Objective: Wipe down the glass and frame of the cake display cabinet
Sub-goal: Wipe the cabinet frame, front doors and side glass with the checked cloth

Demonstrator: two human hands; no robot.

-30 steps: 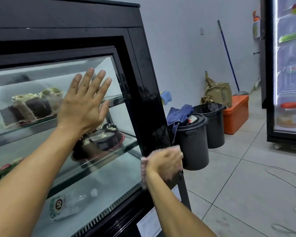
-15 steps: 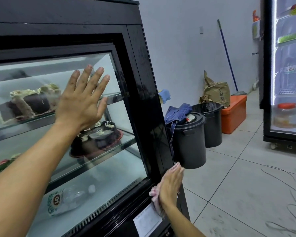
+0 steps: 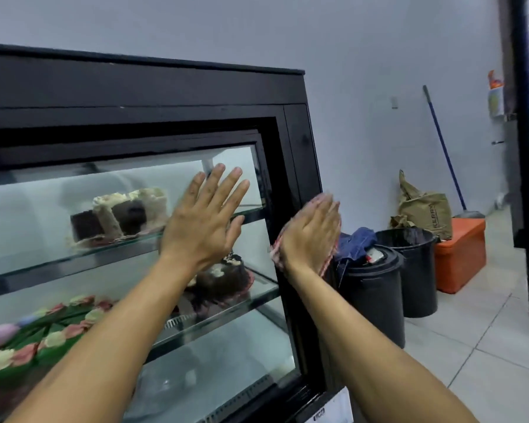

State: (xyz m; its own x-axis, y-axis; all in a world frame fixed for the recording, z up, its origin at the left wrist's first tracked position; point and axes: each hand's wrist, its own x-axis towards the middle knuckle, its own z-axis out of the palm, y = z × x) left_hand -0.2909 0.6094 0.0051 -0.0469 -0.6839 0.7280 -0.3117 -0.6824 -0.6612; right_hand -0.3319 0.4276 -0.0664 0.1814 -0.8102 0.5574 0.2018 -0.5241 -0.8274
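From the head camera, the cake display cabinet [image 3: 141, 87] fills the left side, its black frame [image 3: 300, 166] boxing in the glass [image 3: 43, 215] front. The left hand [image 3: 203, 218] lies flat against the glass near the cabinet's upper right corner, fingers straight and slightly spread, holding nothing. The right hand [image 3: 310, 235] is on the cabinet's right upright, fingers straight and together, pressing a pink cloth [image 3: 327, 261] flat against the frame — the cloth's edges show past the palm and wrist. This hand is motion-blurred, so exactly how the thumb lies cannot be told.

Behind the glass, a chocolate cake with cream [image 3: 119, 213] sits on the cabinet's top shelf, left of the left hand. A dark round cake [image 3: 223, 277] stands on the middle shelf, partly hidden by the left forearm. At the cabinet's lower left is a green cake with pastel flowers [image 3: 28, 343].

Just right of the cabinet stand two black bins [image 3: 376, 297] — the nearer one lidded, with blue fabric [image 3: 356, 241] draped over it. Beyond them, further from the cabinet, sit an orange box [image 3: 460, 254] and a brown paper sack [image 3: 425, 209]. A blue-handled broom [image 3: 443, 151] leans on the wall behind.
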